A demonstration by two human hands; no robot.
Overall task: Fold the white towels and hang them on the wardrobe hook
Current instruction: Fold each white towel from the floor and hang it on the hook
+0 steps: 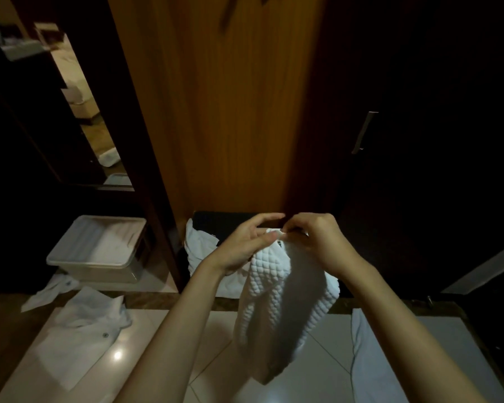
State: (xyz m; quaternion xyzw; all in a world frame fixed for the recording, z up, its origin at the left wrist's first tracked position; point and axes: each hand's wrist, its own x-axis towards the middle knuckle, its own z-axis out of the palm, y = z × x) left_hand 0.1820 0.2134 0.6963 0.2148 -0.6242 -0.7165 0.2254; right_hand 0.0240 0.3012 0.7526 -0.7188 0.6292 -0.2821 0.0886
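A white quilted towel (277, 298) hangs in front of me, bunched and drooping toward the floor. My left hand (242, 245) and my right hand (317, 242) meet at its top edge and both pinch the cloth there. Behind them another white towel (198, 251) lies draped over a dark basket (224, 222) at the foot of the wooden wardrobe panel (221, 112). A dark hook (227, 16) shows near the top of that panel, blurred.
A pale plastic bin (99, 251) stands on the floor at left. White garments (79, 330) lie spread on the tiles below it. A dark wardrobe door with a metal handle (364, 132) fills the right. A light cloth (370, 359) lies at bottom right.
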